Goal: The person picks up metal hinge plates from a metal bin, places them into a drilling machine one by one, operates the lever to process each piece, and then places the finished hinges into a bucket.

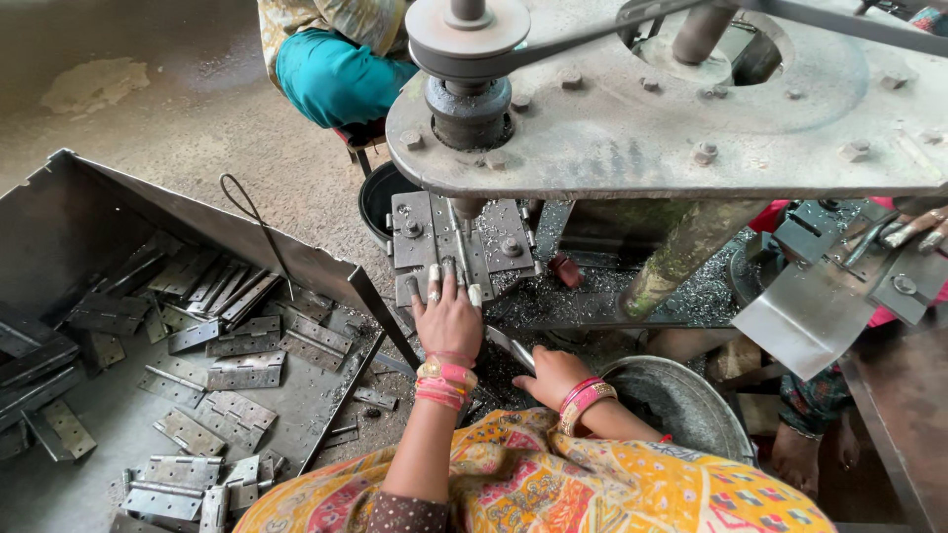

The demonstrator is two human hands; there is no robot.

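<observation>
1. Pressing flat, the left hand (446, 318) spreads its fingers (434, 289) on a hinge plate (420, 286) under the drill jig (459, 242).
2. Right hand (551, 375) curls loosely around a metal strip (510, 345), just behind those fingertips.

Soft daylight is filling the scene, and nothing is looking too dark or too bright. The concrete floor (148, 109) at the top left is looking pale and a bit washed out. The big grey machine plate (632, 128) is catching the most light, and it is throwing a dark shadow over the space under it. The metal tray (59, 227) is glowing dully along its far wall, with no sharp glare. The middle is looking sharp. The edges are bending a little, and the yellow cloth (553, 484) at the bottom is looking slightly soft.
</observation>
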